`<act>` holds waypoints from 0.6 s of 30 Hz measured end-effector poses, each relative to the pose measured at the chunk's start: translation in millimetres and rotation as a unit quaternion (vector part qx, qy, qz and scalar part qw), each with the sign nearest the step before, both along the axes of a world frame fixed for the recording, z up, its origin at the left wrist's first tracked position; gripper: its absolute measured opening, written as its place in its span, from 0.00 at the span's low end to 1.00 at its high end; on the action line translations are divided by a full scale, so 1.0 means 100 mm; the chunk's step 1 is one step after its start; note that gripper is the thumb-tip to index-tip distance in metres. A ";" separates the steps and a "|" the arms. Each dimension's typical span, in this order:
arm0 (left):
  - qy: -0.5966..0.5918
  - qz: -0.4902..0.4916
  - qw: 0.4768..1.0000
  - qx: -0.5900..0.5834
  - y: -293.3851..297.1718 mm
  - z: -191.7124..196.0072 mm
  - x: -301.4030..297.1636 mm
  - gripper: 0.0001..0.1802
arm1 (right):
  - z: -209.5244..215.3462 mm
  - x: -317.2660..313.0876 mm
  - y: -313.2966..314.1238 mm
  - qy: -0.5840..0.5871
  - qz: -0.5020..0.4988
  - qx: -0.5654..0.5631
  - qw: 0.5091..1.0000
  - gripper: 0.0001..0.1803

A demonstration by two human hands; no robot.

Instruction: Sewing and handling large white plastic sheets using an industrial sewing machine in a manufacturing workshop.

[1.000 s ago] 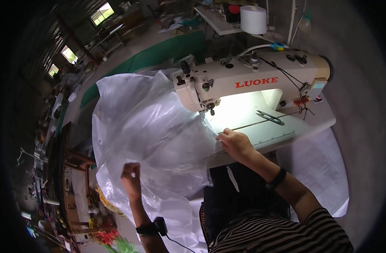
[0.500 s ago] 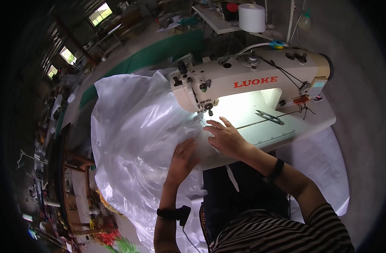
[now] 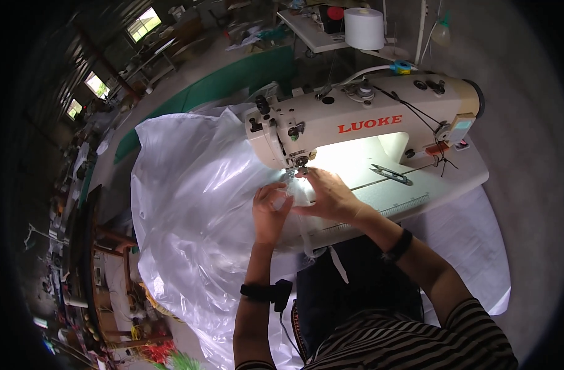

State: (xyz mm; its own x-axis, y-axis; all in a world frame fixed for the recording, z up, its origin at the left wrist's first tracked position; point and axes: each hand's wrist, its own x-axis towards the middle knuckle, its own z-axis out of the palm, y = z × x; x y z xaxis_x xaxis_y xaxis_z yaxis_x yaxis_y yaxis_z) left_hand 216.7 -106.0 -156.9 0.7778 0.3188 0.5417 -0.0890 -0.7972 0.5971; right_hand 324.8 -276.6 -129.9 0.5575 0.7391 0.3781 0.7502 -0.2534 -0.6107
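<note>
A white sewing machine (image 3: 374, 105) stands in front of me, its lamp lighting the bed beneath the arm. Translucent white plastic sheeting (image 3: 195, 179) spreads in folds to the left of the needle and hangs over the front edge. My left hand (image 3: 271, 216), just in front of the presser foot (image 3: 291, 172), has curled fingers and thumb pinching the sheet's edge. To its right is my right hand (image 3: 331, 197), thumb apart and fingers stretched up to the needle area. Its fingertips are partly hidden beside the foot. A narrow translucent strip (image 3: 305, 234) hangs below the hands.
Thread snips (image 3: 391, 174) lie on the machine bed, right of my right hand. A white thread cone (image 3: 364, 29) stands behind the machine. White material (image 3: 461, 240) hangs at the right under the table. Wooden furniture (image 3: 112, 237) and clutter line the left side.
My left hand has moved up and right toward the needle, its fingers now curled on the sheet. My right hand has reached in to the presser foot. The narrow strip now shows below.
</note>
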 end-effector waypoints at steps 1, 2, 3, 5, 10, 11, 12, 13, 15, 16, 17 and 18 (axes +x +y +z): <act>-0.014 0.001 0.999 0.036 0.00 0.03 0.02 0.09 | -0.01 -0.04 0.03 -0.022 0.009 -0.009 1.000 0.36; -0.003 0.002 1.000 0.026 0.00 0.07 0.04 0.09 | -0.03 -0.08 0.07 -0.051 0.025 -0.012 0.998 0.41; -0.010 0.004 1.000 0.013 -0.01 0.11 0.05 0.09 | -0.06 -0.11 0.11 -0.061 0.008 -0.021 0.998 0.37; -0.016 0.007 1.000 0.002 -0.05 0.17 0.04 0.09 | -0.13 -0.12 0.16 -0.054 -0.024 -0.034 0.998 0.32; -0.012 -0.016 1.000 -0.004 -0.23 0.15 -0.13 0.09 | -0.33 0.00 0.19 -0.056 -0.066 -0.082 0.993 0.19; 0.002 -0.022 1.000 0.007 -0.27 0.12 -0.18 0.09 | -0.35 0.02 0.19 -0.072 -0.074 -0.058 0.993 0.18; 0.017 -0.025 1.000 0.005 -0.30 0.08 -0.21 0.09 | -0.37 0.03 0.18 -0.083 -0.076 -0.047 0.993 0.18; 0.042 -0.026 0.999 -0.008 -0.33 0.04 -0.24 0.09 | -0.37 0.04 0.18 -0.087 -0.083 -0.037 0.992 0.18; 0.038 -0.033 0.998 0.029 -0.36 -0.03 -0.27 0.12 | -0.36 0.00 0.14 -0.088 -0.082 -0.038 0.992 0.16; 0.042 -0.031 0.998 0.032 -0.36 -0.05 -0.28 0.12 | -0.35 -0.02 0.11 -0.082 -0.076 -0.042 0.993 0.16; 0.034 -0.048 0.995 0.080 -0.36 -0.07 -0.28 0.14 | -0.34 -0.06 0.06 -0.077 -0.089 -0.053 0.992 0.16; 0.026 -0.066 0.989 0.127 -0.35 -0.08 -0.28 0.16 | -0.32 -0.10 0.00 -0.091 -0.106 -0.041 0.989 0.17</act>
